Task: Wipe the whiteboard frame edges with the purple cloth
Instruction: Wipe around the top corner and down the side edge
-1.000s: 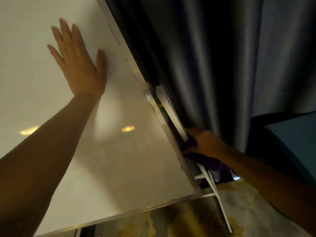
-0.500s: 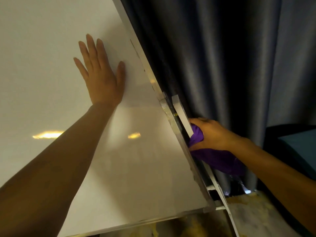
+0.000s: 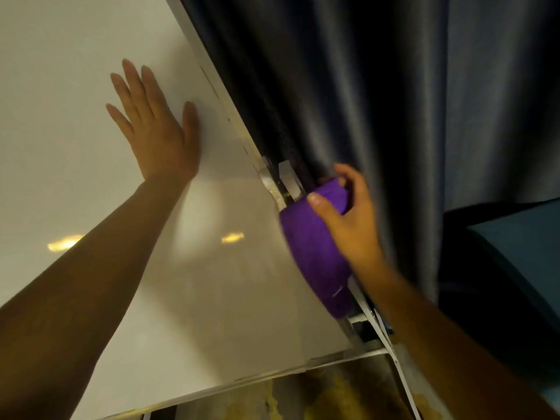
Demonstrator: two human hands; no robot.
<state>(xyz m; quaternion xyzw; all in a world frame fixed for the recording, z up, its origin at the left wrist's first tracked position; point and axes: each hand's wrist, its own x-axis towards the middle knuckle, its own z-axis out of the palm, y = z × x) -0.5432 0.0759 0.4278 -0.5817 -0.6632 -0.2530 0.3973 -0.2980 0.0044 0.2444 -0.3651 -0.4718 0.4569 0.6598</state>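
Note:
The whiteboard [image 3: 75, 71] fills the left of the head view, tilted, with its metal right frame edge [image 3: 224, 107] running diagonally down to the lower right corner. My left hand [image 3: 154, 128] lies flat on the board, fingers straight and spread. My right hand [image 3: 348, 216] grips the purple cloth [image 3: 315, 256], thumb on top and fingers curled behind. The cloth is wrapped over the right frame edge about two thirds of the way down and hides that stretch of frame.
A dark grey curtain [image 3: 394, 86] hangs directly behind the board's right edge. White stand struts [image 3: 391, 353] run down behind the lower right corner. A teal surface [image 3: 521, 256] lies at the far right. A stained floor [image 3: 318, 395] shows below the board.
My right hand has slid the purple cloth upward along the right frame edge. The cloth now shows more fully in front of the edge. My left hand stays flat on the board.

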